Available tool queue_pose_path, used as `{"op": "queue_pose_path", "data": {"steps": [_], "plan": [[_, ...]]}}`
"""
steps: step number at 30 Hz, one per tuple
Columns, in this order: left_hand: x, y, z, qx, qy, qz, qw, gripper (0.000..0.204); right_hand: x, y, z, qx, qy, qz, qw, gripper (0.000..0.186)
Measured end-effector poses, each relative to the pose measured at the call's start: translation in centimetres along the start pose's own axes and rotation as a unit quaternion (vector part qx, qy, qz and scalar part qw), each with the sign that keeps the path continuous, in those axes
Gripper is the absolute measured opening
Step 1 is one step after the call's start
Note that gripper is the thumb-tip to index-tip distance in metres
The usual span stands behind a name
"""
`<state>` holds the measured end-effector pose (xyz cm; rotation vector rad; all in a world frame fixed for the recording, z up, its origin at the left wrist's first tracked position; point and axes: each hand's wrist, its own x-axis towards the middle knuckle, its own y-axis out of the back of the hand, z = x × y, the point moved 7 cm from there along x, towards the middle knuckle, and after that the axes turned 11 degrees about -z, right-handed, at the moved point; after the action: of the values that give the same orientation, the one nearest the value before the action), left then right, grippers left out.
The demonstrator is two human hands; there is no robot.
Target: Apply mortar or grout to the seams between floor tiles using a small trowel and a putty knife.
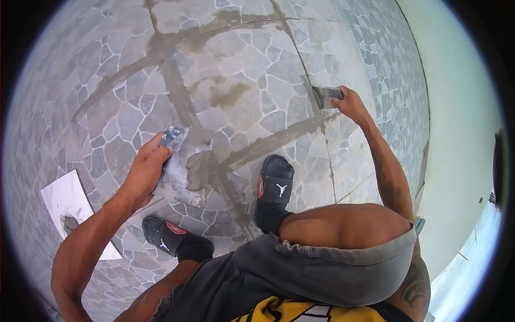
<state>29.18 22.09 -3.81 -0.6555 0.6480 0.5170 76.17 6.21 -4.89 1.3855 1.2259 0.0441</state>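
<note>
My left hand [142, 169] is closed on the edge of a flat, grout-smeared plate [174, 174] held above the floor. A lump of wet grey grout [199, 169] sits on the plate. A shiny, smeared flat piece [174, 137] shows at the thumb; whether it is part of the plate, I cannot tell. Out to the right, my right hand [351, 104] grips a flat grey scraper [324, 97] with grout on its blade. The blade is at a joint in the stone-patterned floor tiles [241, 80], near where two grout-smeared joints meet.
Wide bands of wet grout [177, 88] run along several joints. A white board [70, 204] with a grey lump lies at the left. My feet in black slides [276, 182] stand on the tiles. A pale wall [456, 134] rises at the right.
</note>
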Motion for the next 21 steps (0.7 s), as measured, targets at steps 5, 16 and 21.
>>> {"op": "queue_pose_path", "data": {"steps": [5, 16, 21], "plan": [[-0.5, -0.2, 0.0, 0.024, -0.01, -0.016, 1.0, 0.043, 3.5, 1.7, -2.1, -0.134, 0.026, 0.11, 0.985, 0.035], [-0.2, 0.1, 0.3, 0.014, -0.005, -0.002, 1.0, 0.045, 8.8, -3.4, -7.4, -0.157, 0.058, 0.105, 0.98, 0.036], [0.6, -0.3, 0.8, 0.031, -0.017, -0.037, 0.999, 0.044, 7.7, 1.4, -5.1, -0.148, 0.039, 0.18, 0.972, 0.039]]}}
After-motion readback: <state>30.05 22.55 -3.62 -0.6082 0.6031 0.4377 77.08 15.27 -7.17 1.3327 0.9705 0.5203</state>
